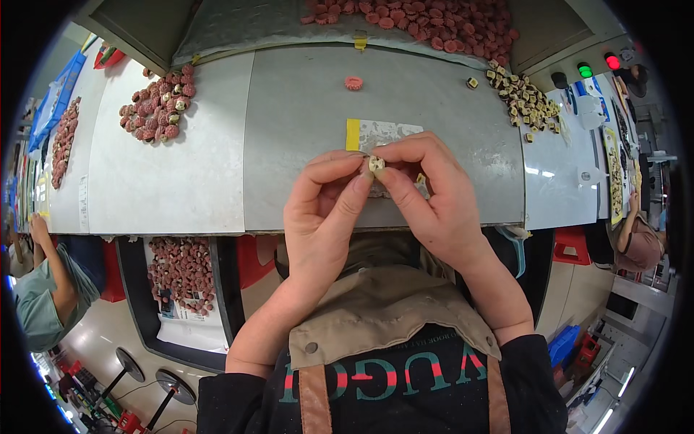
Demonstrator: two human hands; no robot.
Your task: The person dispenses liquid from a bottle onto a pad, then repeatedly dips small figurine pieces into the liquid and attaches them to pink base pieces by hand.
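Near the middle of the bench, my left hand [318, 206] and my right hand [437, 188] meet around one small cream piece with dark spots [377, 164]. The thumbs and forefingers of both hands pinch it from either side. Under my hands lies a whitish, mottled plate [390, 130] with yellow tape along its left end; my fingers cover part of it. Beyond the plate a single pink, ridged cup-shaped piece [353, 83] rests alone on the grey worktop.
Pink ridged pieces [434, 22] heap at the back. Small cream-and-dark blocks [524, 105] cluster at right; round pink pieces, some showing cream [155, 108], lie at left. An open drawer [130, 289] below holds more. Co-workers sit at left [61, 289] and right [643, 242].
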